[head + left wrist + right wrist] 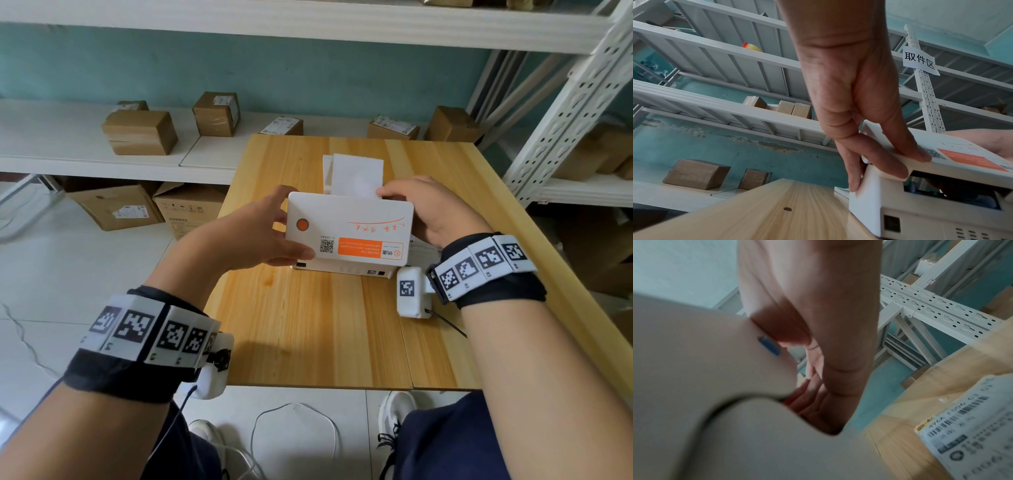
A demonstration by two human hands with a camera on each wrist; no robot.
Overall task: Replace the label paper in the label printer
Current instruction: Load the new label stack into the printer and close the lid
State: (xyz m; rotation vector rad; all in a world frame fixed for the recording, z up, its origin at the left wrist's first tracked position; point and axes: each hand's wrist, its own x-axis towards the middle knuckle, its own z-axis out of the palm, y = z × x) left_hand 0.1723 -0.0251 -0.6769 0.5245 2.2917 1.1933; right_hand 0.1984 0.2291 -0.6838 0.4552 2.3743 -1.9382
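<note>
A white label printer (342, 269) stands mid-table, and its lid (349, 229) carries an orange button and an orange sticker. The lid is lifted a little. In the left wrist view a dark gap shows between the lid (962, 151) and the body (920, 219). My left hand (277, 236) grips the lid's left edge, thumb on top and fingers (898, 170) underneath. My right hand (411, 202) grips the lid's right side, the thumb pressing the lid (694, 353) and fingers (813, 402) curled beneath. A white stack of label paper (356, 174) stands just behind the printer.
A printed shipping label (424, 253) lies on the wooden table (308, 325) under my right wrist. Cardboard boxes (140, 132) sit on the white shelf behind and on the floor at left. A metal rack (565, 113) stands at right. A white cable trails on the floor.
</note>
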